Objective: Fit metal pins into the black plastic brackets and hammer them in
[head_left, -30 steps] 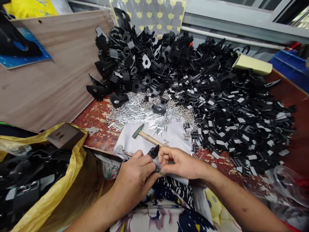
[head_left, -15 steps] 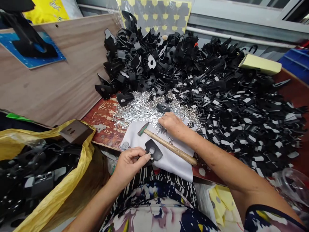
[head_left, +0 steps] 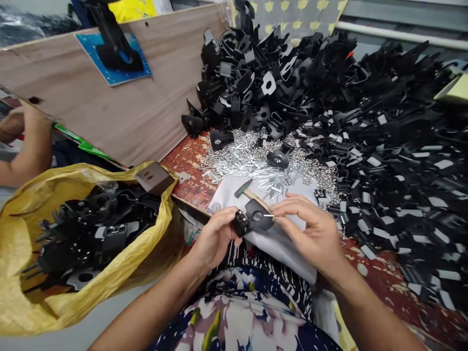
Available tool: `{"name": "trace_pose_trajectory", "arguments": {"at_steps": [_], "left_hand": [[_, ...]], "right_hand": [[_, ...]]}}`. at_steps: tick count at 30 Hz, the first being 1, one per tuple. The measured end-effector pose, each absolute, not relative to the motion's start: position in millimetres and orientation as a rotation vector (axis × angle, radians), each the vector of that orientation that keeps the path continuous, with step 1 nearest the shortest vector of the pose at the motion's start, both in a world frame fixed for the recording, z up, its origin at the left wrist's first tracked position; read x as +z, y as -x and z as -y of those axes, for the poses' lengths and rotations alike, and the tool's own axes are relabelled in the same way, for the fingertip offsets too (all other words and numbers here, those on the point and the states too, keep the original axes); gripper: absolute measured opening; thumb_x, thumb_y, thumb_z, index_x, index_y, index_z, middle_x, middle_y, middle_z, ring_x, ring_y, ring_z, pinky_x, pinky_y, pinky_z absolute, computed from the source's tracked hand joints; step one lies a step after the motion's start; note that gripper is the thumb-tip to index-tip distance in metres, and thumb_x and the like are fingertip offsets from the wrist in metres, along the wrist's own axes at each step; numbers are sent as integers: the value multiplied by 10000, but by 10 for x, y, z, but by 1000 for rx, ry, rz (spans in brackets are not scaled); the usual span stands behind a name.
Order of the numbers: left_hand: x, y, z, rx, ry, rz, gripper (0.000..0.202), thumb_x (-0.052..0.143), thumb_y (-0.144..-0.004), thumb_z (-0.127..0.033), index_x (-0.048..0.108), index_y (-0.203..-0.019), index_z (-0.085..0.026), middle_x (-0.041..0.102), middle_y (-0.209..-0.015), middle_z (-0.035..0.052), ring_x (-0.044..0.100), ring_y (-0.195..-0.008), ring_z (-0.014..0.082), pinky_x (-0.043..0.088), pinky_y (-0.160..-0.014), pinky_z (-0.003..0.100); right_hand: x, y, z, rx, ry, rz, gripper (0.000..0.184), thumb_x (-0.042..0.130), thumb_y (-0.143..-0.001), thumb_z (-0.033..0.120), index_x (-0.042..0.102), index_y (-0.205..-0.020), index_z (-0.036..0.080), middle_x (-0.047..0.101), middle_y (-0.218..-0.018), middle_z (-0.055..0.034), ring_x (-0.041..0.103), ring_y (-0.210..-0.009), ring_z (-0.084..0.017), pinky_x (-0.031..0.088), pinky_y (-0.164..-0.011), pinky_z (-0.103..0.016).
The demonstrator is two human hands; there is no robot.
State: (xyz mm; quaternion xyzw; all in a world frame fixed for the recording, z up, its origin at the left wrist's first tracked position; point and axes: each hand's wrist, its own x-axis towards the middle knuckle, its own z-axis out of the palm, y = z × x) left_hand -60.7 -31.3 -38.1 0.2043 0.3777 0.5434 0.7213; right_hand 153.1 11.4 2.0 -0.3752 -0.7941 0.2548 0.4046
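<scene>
Centre: clip (head_left: 264,225) is showing black; pins (head_left: 239,161) are gleaming silver | lower left: sack (head_left: 18,273) is showing yellow | upper left: card (head_left: 93,54) is showing blue | bottom: garment (head_left: 234,312) is displaying navy-white-mauve blotches

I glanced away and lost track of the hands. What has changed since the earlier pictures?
The right hand has come back from the pile of metal pins toward the body, and now holds a thin pin by the black clip. The camera has turned left, bringing a co-worker's arm into view. The left hand still holds the clip; the hammer still lies on the cloth.
</scene>
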Motion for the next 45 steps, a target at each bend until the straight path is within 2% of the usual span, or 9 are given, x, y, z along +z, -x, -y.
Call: {"name": "trace_pose_trajectory", "arguments": {"at_steps": [4,12,19,26,32,35,38,42,45], "left_hand": [[-358,514,318,1215,-432,-816,392,755,-778,-516,698,-716,-133,606,-726,38,489,-562,115,411,-387,197],[-418,408,401,1229,-447,-808,304,824,-785,-416,731,-747,-129,572,-675,5,489,-557,97,454,-420,186],[-456,388,455,1253,-378,-771,302,859,-763,-414,740,-784,-136,610,-710,7,537,-587,105,510,-480,211],[-472,353,500,1301,-315,-726,268,837,-804,-389,732,-802,-143,634,-777,13,570,-654,117,510,-508,219],[-522,324,509,1329,-292,-762,265,856,-773,-372,696,-778,-160,622,-725,-13,554,-619,101,491,-534,210],[-515,306,511,1374,-255,-797,281,876,-728,-317,637,-729,-168,579,-686,-42,516,-581,81,460,-517,190],[-475,331,567,1309,-292,-831,303,847,-772,-352,611,-750,-164,536,-691,-42,478,-574,75,432,-481,174],[-474,435,736,1223,-483,-812,342,847,-782,-383,595,-898,-183,547,-826,-29,453,-606,72,448,-492,169],[-527,611,863,1222,-658,-960,419,855,-778,-332,549,-1054,-256,571,-878,-51,433,-559,65,390,-438,155]], "right_hand": [[-70,-1375,69,643,885,1949,75,688,-929,202,694,-895,269,764,-981,-2,706,-929,-202,445,-1053,-492],[-138,-1225,133,618,881,1951,97,685,-937,223,660,-854,267,754,-945,8,683,-911,-200,400,-1088,-515],[-65,-1175,281,120,874,2221,191,589,-937,125,648,-949,305,777,-942,41,685,-920,-210,240,-1194,-564],[-25,-1172,237,343,960,2149,132,597,-953,161,611,-892,277,739,-857,50,675,-846,-180,302,-1168,-534],[-105,-1080,320,-55,875,2297,205,546,-923,95,615,-919,287,752,-865,34,674,-858,-197,224,-1211,-537],[-167,-1036,350,-124,886,2345,224,515,-931,96,610,-907,298,744,-830,29,667,-843,-201,266,-1183,-522],[-220,-1042,362,-61,876,2324,192,538,-938,107,589,-872,280,743,-817,30,655,-814,-190,323,-1105,-502],[-262,-1076,371,61,904,2184,155,582,-946,119,571,-869,252,737,-817,29,639,-785,-180,371,-924,-443],[-294,-1162,352,223,874,2288,139,518,-985,127,588,-1005,246,743,-919,-6,648,-847,-190,403,-854,-400]]}}
